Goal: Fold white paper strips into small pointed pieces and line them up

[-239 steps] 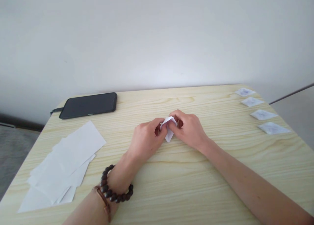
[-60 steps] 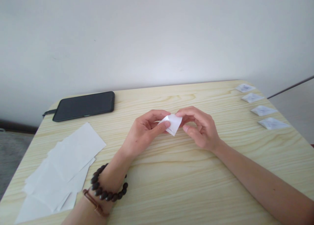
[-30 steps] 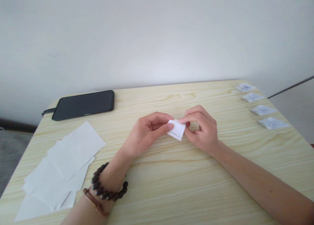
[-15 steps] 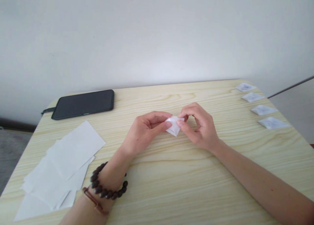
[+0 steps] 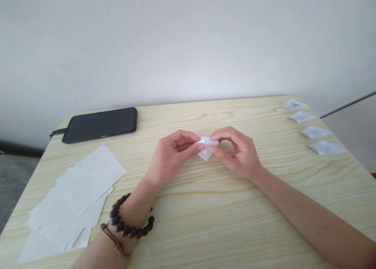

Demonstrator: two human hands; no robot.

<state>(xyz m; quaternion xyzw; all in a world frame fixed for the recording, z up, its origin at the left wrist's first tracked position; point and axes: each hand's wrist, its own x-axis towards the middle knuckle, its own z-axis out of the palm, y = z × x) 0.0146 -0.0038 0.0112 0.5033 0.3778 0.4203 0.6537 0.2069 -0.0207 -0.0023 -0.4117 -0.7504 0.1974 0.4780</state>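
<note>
A small folded white paper point(image 5: 206, 154) is held between my two hands above the middle of the wooden table. My left hand point(image 5: 173, 155) pinches its left side, thumb on top and fingers curled behind. At the paper's right side, my right hand point(image 5: 239, 151) grips it between thumb and index finger. The lower end of the paper comes to a point toward me. Dark beads and a brown band circle my left wrist. Fingertips hide parts of the folds.
Loose white paper sheets point(image 5: 88, 179) lie overlapping at the left. Behind them rests a black phone point(image 5: 101, 125) with a strap. Several folded paper boats point(image 5: 326, 147) stand in a row along the right edge of the table point(image 5: 223, 222). A white wall point(image 5: 188, 46) borders the back.
Both hands have shifted slightly, the right one moving a little left with its thumb lower on the paper. The paper has tilted and its folds show differently. Everything else stayed put.
</note>
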